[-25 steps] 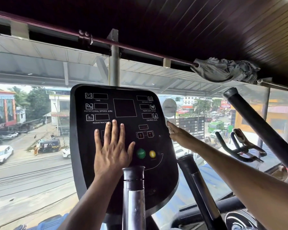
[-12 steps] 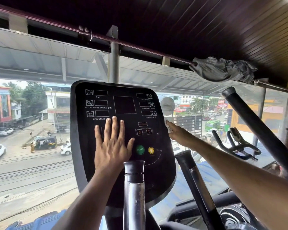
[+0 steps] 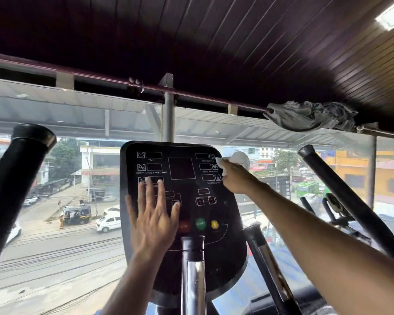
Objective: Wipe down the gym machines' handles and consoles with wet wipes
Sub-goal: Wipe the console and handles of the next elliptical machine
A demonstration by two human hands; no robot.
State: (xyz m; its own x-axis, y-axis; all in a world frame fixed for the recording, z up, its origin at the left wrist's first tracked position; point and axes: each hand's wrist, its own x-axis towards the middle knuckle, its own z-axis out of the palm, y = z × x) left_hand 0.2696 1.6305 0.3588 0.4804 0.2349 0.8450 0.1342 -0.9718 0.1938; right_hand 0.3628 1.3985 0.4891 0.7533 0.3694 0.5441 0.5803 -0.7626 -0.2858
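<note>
The black console [image 3: 182, 221] of the machine stands upright before me, with small display windows, arrow keys and red, green and yellow buttons. My left hand [image 3: 154, 215] lies flat on its left half, fingers straight and spread. My right hand [image 3: 233, 178] is at the console's upper right edge and holds a white wet wipe [image 3: 224, 161] against the panel near the heart-rate and calorie windows. Part of the wipe is hidden under the fingers.
Two black padded handles rise at either side, the left handle [image 3: 11, 185] and the right handle [image 3: 341, 196]. A chrome post [image 3: 193, 276] stands in front of the console. A glass window looks onto a street. A grey cloth [image 3: 309, 119] hangs on the rail overhead.
My right hand has come up from behind the console's right edge onto the panel's upper right with the wipe. The view swung right, bringing the left handle into sight. My left hand stays flat.
</note>
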